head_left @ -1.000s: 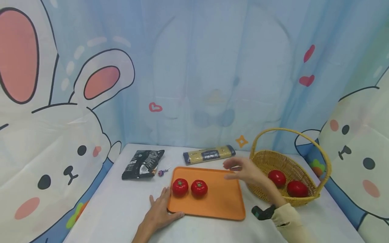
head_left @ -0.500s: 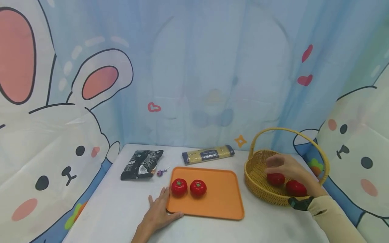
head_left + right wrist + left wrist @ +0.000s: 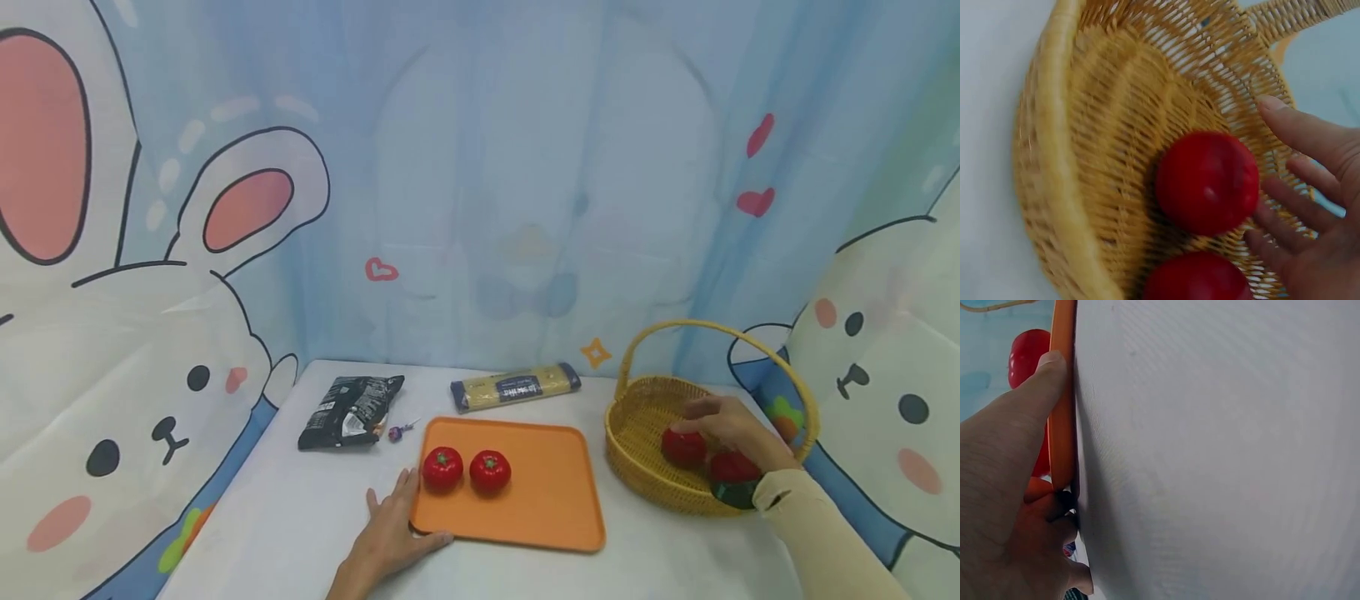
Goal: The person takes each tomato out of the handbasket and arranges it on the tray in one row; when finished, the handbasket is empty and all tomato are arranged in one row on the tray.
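Note:
My left hand [image 3: 386, 537] rests at the near left corner of an orange tray [image 3: 551, 492], thumb along the near rim and fingers straight by the left side. Two glossy red tomatoes [image 3: 442, 469] with green stem tops sit on the tray's left half. Inside a yellow wicker basket [image 3: 637, 471] lie two round red fruits, too plain to name exactly. My right hand [image 3: 731, 429] reaches in over the farther fruit [image 3: 1204, 181]. In the right wrist view its fingers are spread beside that fruit, not closed round it. The other fruit [image 3: 1197, 278] lies under the wrist.
A black snack bag [image 3: 352, 411] and a small lollipop [image 3: 397, 432] lie at the back left. Behind the tray is a gold and blue pasta packet [image 3: 517, 387]. The basket's tall handle [image 3: 705, 324] arches above its opening. A printed curtain [image 3: 480, 183] backs the table.
From above the tray's right side, my right hand has moved right and down into the basket, beside the farther red fruit. The left hand and both tomatoes stay in place.

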`<action>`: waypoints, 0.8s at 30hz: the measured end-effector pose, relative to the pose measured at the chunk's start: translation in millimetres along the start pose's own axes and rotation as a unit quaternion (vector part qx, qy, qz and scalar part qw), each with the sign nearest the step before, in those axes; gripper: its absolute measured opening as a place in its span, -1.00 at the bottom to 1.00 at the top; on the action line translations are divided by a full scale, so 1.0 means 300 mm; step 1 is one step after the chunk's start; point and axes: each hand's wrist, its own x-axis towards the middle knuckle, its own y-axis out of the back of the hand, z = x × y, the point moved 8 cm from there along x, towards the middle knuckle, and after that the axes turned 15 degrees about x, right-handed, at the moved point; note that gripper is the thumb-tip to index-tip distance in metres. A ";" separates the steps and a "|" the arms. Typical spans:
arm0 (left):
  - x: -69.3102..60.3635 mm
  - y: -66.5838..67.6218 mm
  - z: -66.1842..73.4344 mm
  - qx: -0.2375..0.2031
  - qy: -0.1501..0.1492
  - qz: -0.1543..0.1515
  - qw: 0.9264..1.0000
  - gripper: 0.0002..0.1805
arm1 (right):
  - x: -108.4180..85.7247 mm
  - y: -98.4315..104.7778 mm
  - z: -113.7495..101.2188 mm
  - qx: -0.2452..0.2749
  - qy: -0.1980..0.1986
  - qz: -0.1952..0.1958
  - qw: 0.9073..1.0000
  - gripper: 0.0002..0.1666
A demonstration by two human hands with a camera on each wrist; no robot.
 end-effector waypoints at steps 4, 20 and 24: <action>-0.001 -0.004 0.001 0.003 -0.006 0.000 1.000 0.31 | 0.008 -0.013 0.044 -0.003 -0.033 0.013 0.999 0.13; -0.001 0.001 -0.009 0.000 -0.001 -0.002 1.000 0.30 | 0.030 -0.063 0.020 -0.074 0.011 -0.005 0.997 -0.59; 0.002 -0.011 -0.012 -0.005 0.002 -0.007 1.000 0.30 | 0.022 -0.081 0.004 -0.096 0.004 -0.031 0.995 -0.57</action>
